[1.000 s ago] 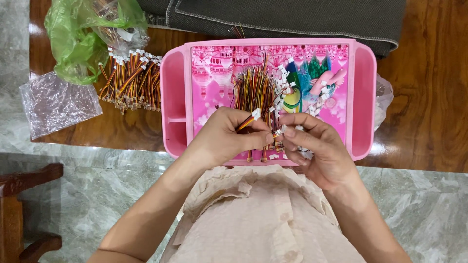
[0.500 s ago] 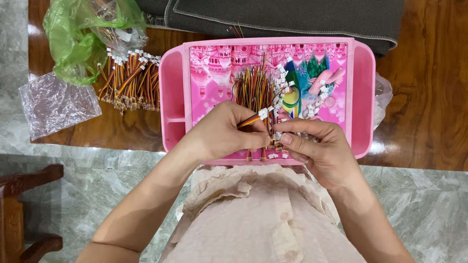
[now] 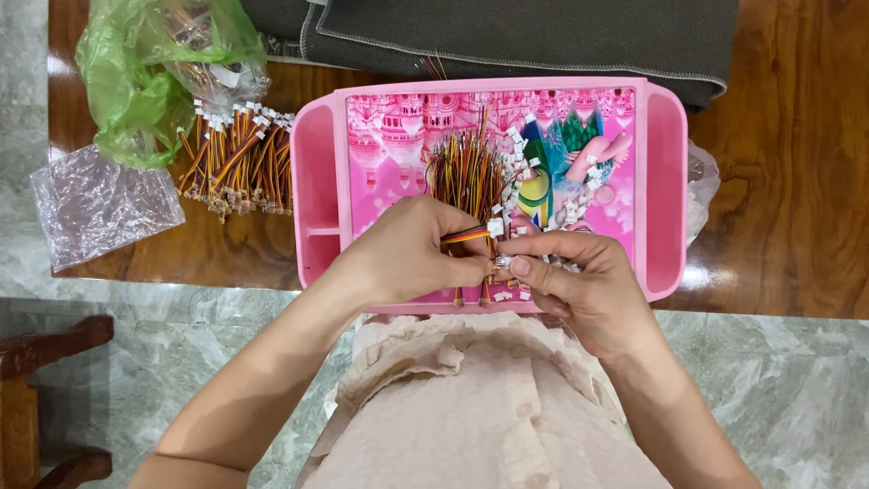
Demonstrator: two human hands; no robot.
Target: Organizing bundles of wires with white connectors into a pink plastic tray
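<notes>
Bare forearms, no sleeves; crinkled beige garment (image 3: 480, 407) with ruffled neckline; no rings on fingers (image 3: 534, 272).

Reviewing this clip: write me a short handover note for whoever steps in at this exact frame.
Left hand: grip pinches a short wire lead with a white connector at its tip.
Right hand: fingertips hold a small white connector piece right beside that tip.
Both hands work over the pink tray, which holds a loose wire pile and scattered white connectors.
Done, by the look of it: bundled leads on the wooden table left of the tray.
Left: the tray's pile.
</notes>
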